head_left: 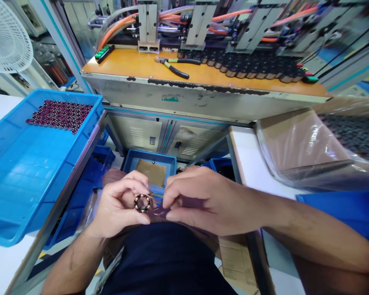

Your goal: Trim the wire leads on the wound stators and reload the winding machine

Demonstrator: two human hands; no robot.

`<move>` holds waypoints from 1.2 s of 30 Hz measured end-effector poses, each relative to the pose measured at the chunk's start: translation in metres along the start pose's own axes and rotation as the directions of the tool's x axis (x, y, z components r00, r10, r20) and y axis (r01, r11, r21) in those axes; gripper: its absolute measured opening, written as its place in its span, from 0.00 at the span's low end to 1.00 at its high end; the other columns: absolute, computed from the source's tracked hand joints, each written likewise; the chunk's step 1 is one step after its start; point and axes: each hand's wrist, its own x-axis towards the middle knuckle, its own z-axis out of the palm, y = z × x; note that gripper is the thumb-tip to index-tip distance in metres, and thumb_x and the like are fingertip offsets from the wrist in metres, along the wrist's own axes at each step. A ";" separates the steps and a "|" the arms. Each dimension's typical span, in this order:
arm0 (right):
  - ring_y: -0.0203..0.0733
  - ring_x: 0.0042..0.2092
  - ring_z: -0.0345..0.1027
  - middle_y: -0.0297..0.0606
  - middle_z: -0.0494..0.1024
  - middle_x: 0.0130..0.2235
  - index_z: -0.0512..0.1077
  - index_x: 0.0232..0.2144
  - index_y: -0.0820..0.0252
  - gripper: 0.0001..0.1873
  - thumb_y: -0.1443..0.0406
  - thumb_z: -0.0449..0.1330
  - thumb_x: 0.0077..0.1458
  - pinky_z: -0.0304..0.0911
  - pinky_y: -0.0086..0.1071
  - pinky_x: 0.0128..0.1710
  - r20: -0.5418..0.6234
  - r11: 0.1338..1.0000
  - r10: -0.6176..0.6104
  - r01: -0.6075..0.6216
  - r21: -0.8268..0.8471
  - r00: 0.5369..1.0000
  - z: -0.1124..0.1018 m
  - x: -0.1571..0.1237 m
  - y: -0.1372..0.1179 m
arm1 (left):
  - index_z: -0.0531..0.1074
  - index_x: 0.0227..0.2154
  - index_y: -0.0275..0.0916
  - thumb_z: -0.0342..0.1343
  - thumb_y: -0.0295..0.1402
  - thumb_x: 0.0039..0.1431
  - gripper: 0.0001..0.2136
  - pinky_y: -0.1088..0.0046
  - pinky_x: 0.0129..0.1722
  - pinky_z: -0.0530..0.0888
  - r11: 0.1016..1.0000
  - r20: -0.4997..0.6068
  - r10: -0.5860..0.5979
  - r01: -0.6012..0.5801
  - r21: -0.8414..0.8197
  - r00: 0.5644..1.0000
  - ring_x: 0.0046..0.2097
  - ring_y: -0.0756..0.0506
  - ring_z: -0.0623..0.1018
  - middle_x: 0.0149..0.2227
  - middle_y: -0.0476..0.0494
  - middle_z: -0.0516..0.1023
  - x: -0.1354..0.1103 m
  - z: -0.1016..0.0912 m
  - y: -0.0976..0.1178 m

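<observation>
My left hand (117, 209) pinches a small ring-shaped motor stator (136, 203) between thumb and fingers above my lap. Dark segments and copper windings show around its open centre. Thin wire ends (153, 196) stick out from its right side. Close by on the right is my right hand (209, 200), its fingers curled and the thumb drawn in toward the index finger. Fine wires run toward those fingertips, but whether they are gripped I cannot make out.
Cutting pliers (175, 67) and rows of dark cylindrical parts (249, 64) lie on the orange machine ledge (126, 65). At left, a blue bin (27, 172) holds many stators (61, 114). A plastic-lined carton (301, 143) stands right. A blue tray (129, 162) sits below.
</observation>
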 end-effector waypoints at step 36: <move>0.34 0.35 0.75 0.37 0.79 0.32 0.72 0.36 0.60 0.03 0.70 0.58 0.63 0.71 0.25 0.38 -0.510 0.963 -0.261 0.186 -0.195 0.819 0.044 0.009 0.020 | 0.82 0.42 0.44 0.74 0.24 0.40 0.22 0.74 0.41 0.76 0.992 -0.064 0.103 -0.098 0.082 0.993 0.41 0.47 0.78 0.40 0.43 0.78 0.007 0.003 0.006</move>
